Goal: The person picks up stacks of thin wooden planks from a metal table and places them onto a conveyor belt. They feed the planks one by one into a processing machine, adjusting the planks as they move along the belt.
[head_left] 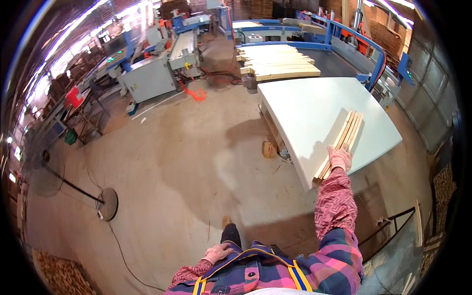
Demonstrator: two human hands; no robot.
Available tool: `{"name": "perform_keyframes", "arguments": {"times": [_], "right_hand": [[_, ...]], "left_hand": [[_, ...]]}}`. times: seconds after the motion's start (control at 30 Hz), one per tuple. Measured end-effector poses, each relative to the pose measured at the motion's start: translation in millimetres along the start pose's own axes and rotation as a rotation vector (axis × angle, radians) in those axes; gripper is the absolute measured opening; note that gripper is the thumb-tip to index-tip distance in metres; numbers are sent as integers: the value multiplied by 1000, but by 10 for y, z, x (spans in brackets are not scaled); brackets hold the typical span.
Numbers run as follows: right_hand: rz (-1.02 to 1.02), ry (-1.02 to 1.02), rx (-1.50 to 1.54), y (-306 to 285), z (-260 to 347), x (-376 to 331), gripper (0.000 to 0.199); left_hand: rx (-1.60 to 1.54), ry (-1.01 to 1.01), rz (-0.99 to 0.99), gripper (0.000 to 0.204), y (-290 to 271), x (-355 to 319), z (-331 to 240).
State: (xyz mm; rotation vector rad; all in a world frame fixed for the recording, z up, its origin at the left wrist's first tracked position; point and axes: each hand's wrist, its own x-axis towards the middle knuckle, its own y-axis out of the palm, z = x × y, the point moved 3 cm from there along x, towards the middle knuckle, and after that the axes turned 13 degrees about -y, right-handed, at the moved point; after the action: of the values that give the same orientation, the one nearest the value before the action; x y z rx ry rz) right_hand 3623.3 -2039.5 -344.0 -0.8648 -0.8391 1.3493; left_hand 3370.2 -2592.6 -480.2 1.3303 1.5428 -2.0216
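Observation:
My right hand (340,158), in a pale pink glove, reaches out over the white tabletop (300,105). Its fingers wrap across a small bundle of light wooden strips (350,129), which lie side by side on the white surface near its front corner. Beyond the hand the strips point away from me; their near ends show just left of the wrist. Down by my waist, my left hand (218,253) is gloved too and rests against my clothing, fingers stretched out with nothing seen in them.
Behind the tabletop, several wooden pieces (278,61) lie in a row beside a blue-framed machine (334,37). A grey machine cabinet (149,78) stands at the far left. Nearer left is a pedestal fan (109,204) with its cord across the floor. A metal frame (393,221) stands at right.

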Motion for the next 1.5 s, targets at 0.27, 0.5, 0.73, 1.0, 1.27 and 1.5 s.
{"name": "perform_keyframes", "arguments": {"times": [0.27,0.5,0.73,1.0,1.27,1.5], "right_hand": [[47,187,-158,-552,-298,435,80],[48,219,-165,-165,1215,1034,80],[-143,-1,170,782,2652,2292,89],[-331,291,592,1333,2631,3072,78],[-248,345,430,1236,3377,3196,93],[-140,373,354,1220,3225,3521,64]], "left_hand": [[-72,321,-128,57,-1477,874,-1611],[-47,374,-32,61,-3242,1483,-1676],[100,221,91,65,-3715,2353,-1881],[35,365,-57,62,-4778,2934,-2883],[332,581,94,57,-5094,3134,-4071],[464,792,210,57,-5734,3546,-4602]]}}
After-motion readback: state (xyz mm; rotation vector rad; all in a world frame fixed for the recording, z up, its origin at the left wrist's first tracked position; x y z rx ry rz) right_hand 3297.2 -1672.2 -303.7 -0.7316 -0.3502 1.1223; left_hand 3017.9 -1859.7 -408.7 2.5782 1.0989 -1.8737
